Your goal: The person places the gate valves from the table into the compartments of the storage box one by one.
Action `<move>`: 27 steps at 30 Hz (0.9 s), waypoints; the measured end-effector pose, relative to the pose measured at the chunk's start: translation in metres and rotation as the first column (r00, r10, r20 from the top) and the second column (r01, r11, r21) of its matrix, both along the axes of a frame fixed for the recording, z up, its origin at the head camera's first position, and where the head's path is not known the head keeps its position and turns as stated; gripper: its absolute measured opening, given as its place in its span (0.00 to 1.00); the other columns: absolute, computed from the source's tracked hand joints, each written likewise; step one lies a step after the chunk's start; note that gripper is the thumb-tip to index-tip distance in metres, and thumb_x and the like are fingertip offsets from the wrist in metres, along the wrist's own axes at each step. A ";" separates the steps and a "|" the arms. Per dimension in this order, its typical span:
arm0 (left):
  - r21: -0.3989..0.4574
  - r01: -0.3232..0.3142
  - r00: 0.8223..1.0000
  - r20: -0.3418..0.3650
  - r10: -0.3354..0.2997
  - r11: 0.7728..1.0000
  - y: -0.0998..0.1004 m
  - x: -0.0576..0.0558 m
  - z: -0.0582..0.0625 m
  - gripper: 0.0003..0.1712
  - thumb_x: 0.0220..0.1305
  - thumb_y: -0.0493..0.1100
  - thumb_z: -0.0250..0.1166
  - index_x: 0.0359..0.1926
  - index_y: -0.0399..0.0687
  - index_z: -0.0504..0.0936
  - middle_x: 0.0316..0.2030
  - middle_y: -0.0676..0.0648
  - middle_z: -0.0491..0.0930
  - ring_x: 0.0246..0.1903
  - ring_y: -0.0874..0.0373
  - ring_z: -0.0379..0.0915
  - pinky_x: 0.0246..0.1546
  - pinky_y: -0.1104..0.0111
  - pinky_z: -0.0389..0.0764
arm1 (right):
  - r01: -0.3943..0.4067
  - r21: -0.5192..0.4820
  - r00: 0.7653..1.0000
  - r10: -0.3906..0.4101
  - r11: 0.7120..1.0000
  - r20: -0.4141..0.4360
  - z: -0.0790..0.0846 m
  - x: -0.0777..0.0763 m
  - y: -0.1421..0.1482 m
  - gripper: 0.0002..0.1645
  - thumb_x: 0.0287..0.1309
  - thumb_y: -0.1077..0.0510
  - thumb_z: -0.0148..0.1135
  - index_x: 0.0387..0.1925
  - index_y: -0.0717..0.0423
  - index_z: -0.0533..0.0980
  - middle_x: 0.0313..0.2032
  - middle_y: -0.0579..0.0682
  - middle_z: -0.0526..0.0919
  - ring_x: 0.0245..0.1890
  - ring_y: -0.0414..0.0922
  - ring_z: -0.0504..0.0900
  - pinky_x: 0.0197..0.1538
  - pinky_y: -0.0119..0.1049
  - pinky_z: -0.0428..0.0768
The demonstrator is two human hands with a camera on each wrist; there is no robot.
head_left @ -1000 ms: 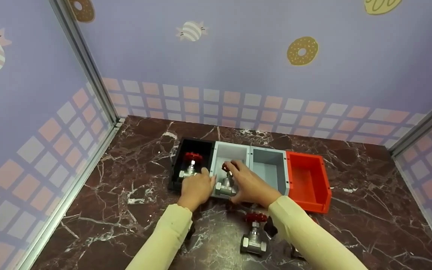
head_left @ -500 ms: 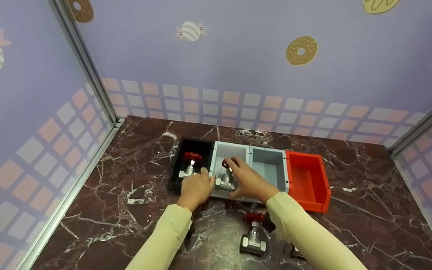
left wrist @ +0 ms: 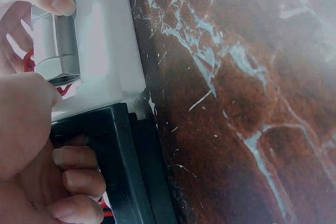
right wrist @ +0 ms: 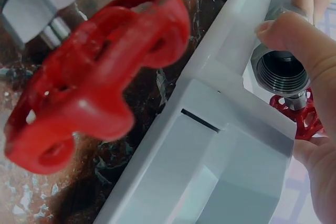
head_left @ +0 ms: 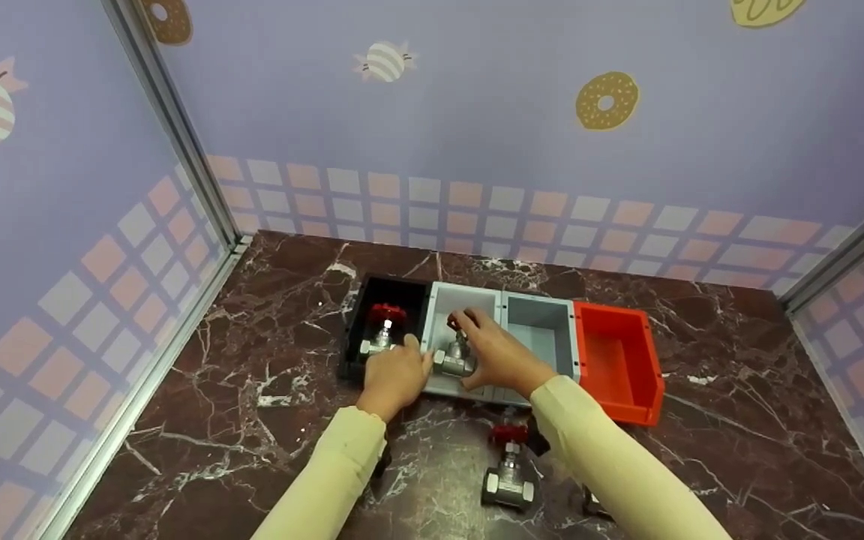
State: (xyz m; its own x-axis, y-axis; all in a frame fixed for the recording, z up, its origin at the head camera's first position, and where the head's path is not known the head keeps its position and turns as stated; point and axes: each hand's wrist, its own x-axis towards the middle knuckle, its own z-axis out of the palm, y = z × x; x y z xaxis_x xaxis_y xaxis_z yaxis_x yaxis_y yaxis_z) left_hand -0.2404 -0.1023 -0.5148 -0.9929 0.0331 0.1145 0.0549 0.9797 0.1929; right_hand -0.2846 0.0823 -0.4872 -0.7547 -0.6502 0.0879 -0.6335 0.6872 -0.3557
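In the head view, my right hand point(head_left: 505, 358) holds a metal gate valve point(head_left: 453, 362) in the white bin point(head_left: 465, 288). The right wrist view shows the thumb on its threaded body point(right wrist: 281, 72) and other fingers by its red handwheel point(right wrist: 302, 119). My left hand point(head_left: 394, 376) grips the wall where the black bin point(head_left: 352, 322) meets the white one. Its curled fingers point(left wrist: 79, 182) reach inside the black bin, and its thumb lies on the white bin's side. Another red-wheeled valve point(head_left: 382, 339) stands in the black bin, partly behind this hand.
A grey bin point(head_left: 541, 343) and a red bin point(head_left: 616, 367) continue the row to the right. On the marble-patterned table point(head_left: 267, 420), a valve point(head_left: 508, 480) stands before the bins. Another metal piece point(head_left: 595, 504) is mostly hidden under my right sleeve. Patterned walls enclose the table.
My right hand and the valve have shifted slightly away from me, deeper into the white bin. The left hand stays at the bins' shared wall.
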 end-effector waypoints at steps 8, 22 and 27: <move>-0.006 0.004 1.000 0.025 -0.004 1.000 0.000 0.000 0.000 0.21 0.71 0.58 0.50 0.37 0.43 0.72 0.28 0.38 0.83 0.27 0.42 0.81 0.27 0.52 0.78 | 0.007 0.013 1.000 -0.007 1.000 0.017 0.000 -0.004 0.000 0.67 0.29 0.53 0.81 0.72 0.60 0.55 0.68 0.67 0.60 0.62 0.61 0.71 0.62 0.49 0.73; 0.010 -0.003 0.999 0.042 0.002 1.000 -0.001 -0.001 -0.001 0.22 0.71 0.58 0.49 0.38 0.43 0.72 0.29 0.38 0.84 0.28 0.41 0.82 0.27 0.51 0.78 | 0.010 0.019 1.000 -0.010 1.000 0.014 0.000 -0.010 -0.002 0.66 0.30 0.54 0.81 0.71 0.62 0.56 0.68 0.69 0.59 0.63 0.64 0.69 0.61 0.51 0.73; 0.011 -0.005 0.999 0.046 0.005 1.000 -0.001 -0.002 -0.001 0.22 0.71 0.58 0.50 0.40 0.42 0.72 0.29 0.38 0.84 0.28 0.41 0.82 0.26 0.51 0.77 | 0.001 0.011 1.000 -0.001 1.000 0.005 0.001 -0.010 -0.003 0.65 0.29 0.57 0.81 0.71 0.61 0.57 0.67 0.70 0.59 0.62 0.64 0.69 0.60 0.52 0.74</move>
State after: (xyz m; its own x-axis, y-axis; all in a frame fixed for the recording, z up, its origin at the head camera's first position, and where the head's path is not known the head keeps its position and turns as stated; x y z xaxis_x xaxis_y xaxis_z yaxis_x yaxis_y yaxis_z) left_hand -0.2423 -0.1031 -0.5162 -0.9973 0.0271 0.0687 0.0408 0.9778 0.2057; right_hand -0.2949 0.0793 -0.4862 -0.7560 -0.6500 0.0769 -0.6306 0.6918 -0.3517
